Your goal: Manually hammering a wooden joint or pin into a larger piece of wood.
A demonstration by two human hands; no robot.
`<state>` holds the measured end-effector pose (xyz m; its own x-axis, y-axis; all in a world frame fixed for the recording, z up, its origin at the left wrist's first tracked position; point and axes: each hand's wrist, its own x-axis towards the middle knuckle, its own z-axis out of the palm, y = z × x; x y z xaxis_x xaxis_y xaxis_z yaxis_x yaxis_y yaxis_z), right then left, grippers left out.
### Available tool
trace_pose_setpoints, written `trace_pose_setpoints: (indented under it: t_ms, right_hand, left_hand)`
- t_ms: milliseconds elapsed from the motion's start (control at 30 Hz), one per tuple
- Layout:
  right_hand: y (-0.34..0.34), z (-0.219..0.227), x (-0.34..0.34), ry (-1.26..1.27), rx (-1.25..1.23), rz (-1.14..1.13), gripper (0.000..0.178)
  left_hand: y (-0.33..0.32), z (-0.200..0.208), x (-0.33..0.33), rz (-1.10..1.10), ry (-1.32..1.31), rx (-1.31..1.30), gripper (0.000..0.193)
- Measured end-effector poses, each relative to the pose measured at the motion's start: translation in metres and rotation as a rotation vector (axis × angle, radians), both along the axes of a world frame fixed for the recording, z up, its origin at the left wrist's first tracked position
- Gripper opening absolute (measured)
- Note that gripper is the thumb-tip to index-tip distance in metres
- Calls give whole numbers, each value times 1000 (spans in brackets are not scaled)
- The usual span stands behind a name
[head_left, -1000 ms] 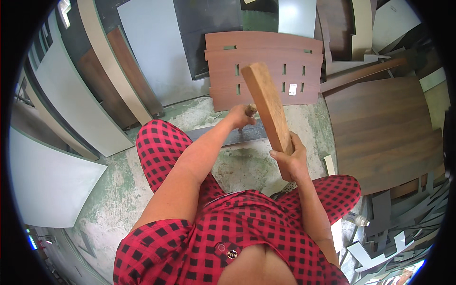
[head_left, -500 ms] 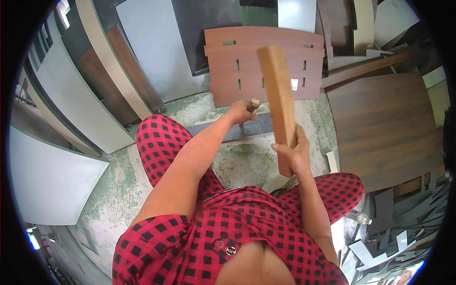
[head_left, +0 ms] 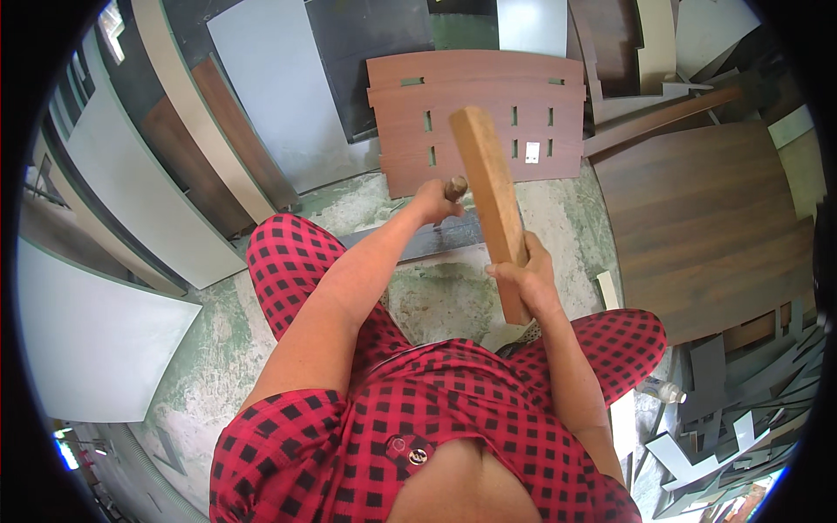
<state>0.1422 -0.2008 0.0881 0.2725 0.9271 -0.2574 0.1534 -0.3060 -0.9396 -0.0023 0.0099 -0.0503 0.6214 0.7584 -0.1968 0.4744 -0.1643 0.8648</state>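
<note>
A plank (head_left: 446, 239) lies on the floor (head_left: 440, 301), the left hand (head_left: 433, 204) above it around a handle (head_left: 456, 186). To the right, the right hand (head_left: 534, 277) holds a block (head_left: 490, 187). Behind the plank stands a panel (head_left: 475, 96). Boards (head_left: 131, 179) line the left; rightward, a sheet (head_left: 702, 235) sits beyond scraps (head_left: 708, 370), a bottle (head_left: 663, 390) between scraps and right knee (head_left: 641, 344).

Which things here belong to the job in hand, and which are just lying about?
Seemingly in use:
- wooden block, held in the right hand
- round wooden handle, held in the left hand
- dark board on the floor, near the left hand

Apparently just lying about:
- slotted brown panel
- dark-brown panel, right
- white panel, left
- bottle
</note>
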Motion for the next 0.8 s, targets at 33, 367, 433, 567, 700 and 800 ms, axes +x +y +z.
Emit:
trace_pose_setpoints:
  t_ms: [33, 367, 433, 567, 700, 800]
  right_hand:
    - [-1, 6, 3, 21, 29, -42, 57]
    - [-4, 17, 5, 95, 76, -120, 53]
    - [-5, 18, 4, 76, 85, -117, 53]
    - [-7, 20, -1, 47, 136, -109, 63]
    - [-8, 21, -4, -16, 319, -154, 73]
    - [-8, 24, -4, -106, 165, -76, 76]
  left_hand:
    - [-1, 11, 3, 26, 27, 31, 34]
    - [-8, 20, -1, -4, 139, 13, 34]
    - [-10, 23, 0, -17, 171, 16, 34]
    - [-10, 24, 0, -24, 158, -1, 33]
    - [-9, 21, 3, -23, 134, -13, 31]
    - [-6, 16, 2, -36, 162, -7, 30]
